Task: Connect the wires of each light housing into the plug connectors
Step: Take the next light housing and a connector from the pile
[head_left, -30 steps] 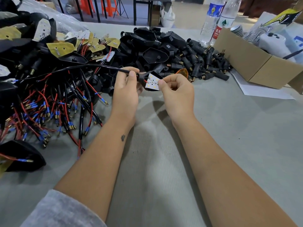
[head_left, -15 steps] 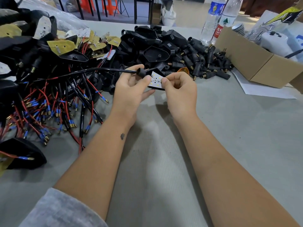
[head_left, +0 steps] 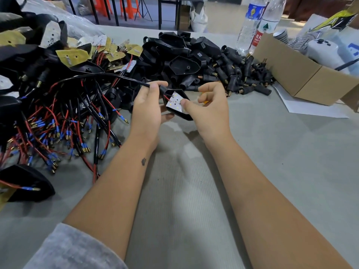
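Light housing [head_left: 177,105]: black shell with a white LED board facing up, held above the counter [head_left: 272,152] between the two hands. A black sheathed cable [head_left: 108,75] runs from its far-left corner, arching away to the left into the wire pile; a thin red wire shows at the board's near-left edge.

Left hand [head_left: 147,109]: fingers curled round the cable where it meets the housing, thumb on top.

Right hand [head_left: 208,105]: thumb tip pressing on the LED board's right edge, index finger curled above it; what the other fingers do behind the housing cannot be told.

Wire pile [head_left: 58,123]: left of the left hand, a tangle of red and black leads with blue sleeves and brass tips, lying on the counter among further black housings and yellow boards.

Plug connectors [head_left: 242,78]: heap of black connectors with brass ends, beyond the right hand, merging leftward with a stack of empty black shells [head_left: 182,55].

Cardboard box [head_left: 303,76]: far right of the right hand, open, holding white items. A white paper sheet [head_left: 310,108] lies under its near corner.

Water bottles [head_left: 258,22]: two, upright, beyond the connectors, just beside the box.
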`<state>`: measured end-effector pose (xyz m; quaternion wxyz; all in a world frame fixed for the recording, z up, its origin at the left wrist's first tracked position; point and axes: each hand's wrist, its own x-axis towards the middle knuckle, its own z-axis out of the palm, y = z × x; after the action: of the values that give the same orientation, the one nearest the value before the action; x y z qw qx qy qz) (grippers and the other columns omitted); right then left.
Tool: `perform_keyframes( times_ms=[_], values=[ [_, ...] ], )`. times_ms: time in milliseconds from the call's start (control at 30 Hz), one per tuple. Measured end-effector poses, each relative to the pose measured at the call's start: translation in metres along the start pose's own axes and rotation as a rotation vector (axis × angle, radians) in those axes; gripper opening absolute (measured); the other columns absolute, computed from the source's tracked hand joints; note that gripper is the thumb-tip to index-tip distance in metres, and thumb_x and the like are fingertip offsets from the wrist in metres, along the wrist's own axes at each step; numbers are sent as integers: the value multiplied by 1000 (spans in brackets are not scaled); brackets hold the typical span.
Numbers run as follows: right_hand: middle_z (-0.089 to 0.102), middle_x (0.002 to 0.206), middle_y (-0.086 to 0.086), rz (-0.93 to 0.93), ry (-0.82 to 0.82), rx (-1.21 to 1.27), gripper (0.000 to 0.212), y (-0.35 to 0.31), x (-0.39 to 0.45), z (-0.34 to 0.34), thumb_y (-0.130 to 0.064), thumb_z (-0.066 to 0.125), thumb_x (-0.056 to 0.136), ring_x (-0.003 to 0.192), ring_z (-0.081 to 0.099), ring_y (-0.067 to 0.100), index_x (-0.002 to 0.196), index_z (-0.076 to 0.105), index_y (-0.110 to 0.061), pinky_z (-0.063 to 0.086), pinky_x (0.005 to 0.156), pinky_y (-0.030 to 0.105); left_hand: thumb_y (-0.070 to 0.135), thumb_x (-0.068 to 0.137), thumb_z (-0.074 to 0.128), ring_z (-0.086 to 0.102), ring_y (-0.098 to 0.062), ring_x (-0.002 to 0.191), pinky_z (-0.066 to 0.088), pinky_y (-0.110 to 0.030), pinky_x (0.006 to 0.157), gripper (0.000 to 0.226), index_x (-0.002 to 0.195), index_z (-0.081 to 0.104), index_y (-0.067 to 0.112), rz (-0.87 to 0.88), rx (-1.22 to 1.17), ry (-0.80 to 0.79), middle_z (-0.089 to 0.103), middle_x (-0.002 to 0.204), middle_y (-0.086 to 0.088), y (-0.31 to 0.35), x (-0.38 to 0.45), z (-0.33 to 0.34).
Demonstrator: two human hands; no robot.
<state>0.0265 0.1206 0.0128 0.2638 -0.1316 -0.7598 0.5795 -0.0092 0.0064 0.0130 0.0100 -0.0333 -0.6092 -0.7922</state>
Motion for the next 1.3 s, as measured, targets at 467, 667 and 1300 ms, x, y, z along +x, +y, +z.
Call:
perform_keyframes(
  times_ms=[467,667,1300],
  values=[
    [62,72,5,412,-286,636,53,-8,5,-8,-49,36,101,72,54,26,98,66,-6,47,75,36,20,99,44,58,-5,56,46,-15,53,39,66,65,19,4,180,-319,64,61,7,8,-12,4],
    [65,73,8,396,-349,509,39,-10,4,-9,-38,49,99,65,53,30,86,73,-10,45,59,27,18,99,46,61,-3,67,45,-11,66,40,65,67,17,30,374,-591,65,71,11,5,-21,9],
    [59,58,-3,237,-142,565,16,-3,3,-9,-15,60,96,38,43,4,83,67,-9,32,34,16,25,97,52,68,-14,67,51,-18,63,36,73,73,8,-154,353,-617,74,76,-10,3,-18,7]
  ],
)
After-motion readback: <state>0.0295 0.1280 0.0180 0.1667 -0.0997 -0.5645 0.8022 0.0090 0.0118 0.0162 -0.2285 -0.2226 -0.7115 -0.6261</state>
